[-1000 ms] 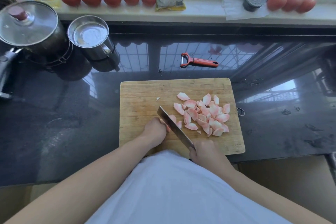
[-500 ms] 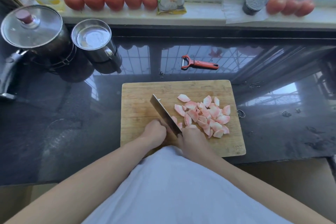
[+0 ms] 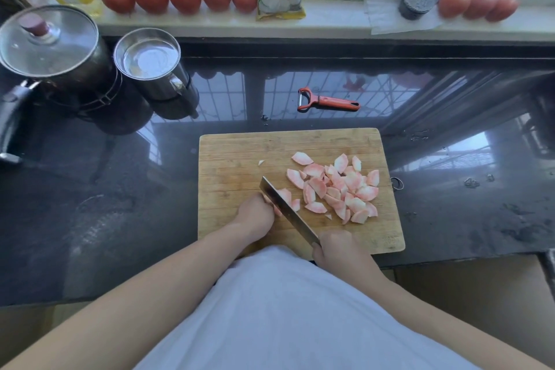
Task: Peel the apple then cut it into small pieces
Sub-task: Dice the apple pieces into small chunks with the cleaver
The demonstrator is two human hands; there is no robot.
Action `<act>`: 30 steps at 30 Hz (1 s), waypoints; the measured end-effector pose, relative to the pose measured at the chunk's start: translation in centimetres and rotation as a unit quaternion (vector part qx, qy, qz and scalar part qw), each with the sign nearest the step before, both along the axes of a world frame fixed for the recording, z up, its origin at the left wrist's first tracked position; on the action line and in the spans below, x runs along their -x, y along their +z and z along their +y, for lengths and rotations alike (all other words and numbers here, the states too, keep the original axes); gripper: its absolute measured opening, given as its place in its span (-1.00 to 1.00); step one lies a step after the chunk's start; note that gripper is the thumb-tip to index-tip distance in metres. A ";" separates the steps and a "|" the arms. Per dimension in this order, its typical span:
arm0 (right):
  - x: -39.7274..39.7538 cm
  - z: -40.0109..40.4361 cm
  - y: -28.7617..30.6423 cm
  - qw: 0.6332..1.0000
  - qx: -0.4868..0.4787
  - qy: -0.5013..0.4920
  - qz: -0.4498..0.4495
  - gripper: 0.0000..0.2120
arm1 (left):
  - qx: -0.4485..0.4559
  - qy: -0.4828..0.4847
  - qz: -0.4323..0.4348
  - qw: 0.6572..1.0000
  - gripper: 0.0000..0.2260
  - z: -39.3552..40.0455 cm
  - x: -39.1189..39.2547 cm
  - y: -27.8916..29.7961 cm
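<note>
Steadying the last apple piece on the cutting board, the left hand curls over it, knuckles against the blade as a guide. The knife bears down beside them. The right hand grasps its handle. Cut pieces lie cleared rightward. The peeler is set aside beyond, so peeling is judged complete.

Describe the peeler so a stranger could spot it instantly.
Start at the wooden cutting board on the dark countertop. Just beyond its far edge, toward the window, the peeler lies flat by itself. It is the only red-handled tool there.
</note>
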State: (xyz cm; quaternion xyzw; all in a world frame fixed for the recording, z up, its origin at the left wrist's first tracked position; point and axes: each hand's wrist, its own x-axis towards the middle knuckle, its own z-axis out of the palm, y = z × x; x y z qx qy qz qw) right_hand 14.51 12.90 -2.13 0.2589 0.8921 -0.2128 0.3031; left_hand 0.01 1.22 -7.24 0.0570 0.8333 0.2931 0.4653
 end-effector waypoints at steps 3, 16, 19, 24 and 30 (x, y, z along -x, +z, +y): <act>0.3 -0.1 0.1 1.000 0.004 0.007 -0.009 -0.71 | 0.001 -0.012 -0.009 1.000 -0.72 0.0 0.1 -0.1; 4.0 -1.5 -2.3 0.997 0.029 -0.029 0.058 -0.86 | 0.009 -0.007 -0.014 1.000 -0.68 0.1 0.3 -1.0; 3.2 -1.0 -1.4 0.993 0.049 -0.055 0.087 -0.81 | 0.018 0.010 -0.017 1.000 -0.71 -0.3 0.4 -1.2; 0.9 0.7 0.1 0.987 0.043 -0.127 0.093 -0.73 | 0.022 -0.084 0.157 0.984 -0.95 -1.7 0.7 0.7; 0.6 1.9 0.7 0.983 0.053 -0.141 0.103 -0.77 | -0.066 -0.238 0.273 0.930 -0.78 -0.5 1.1 1.7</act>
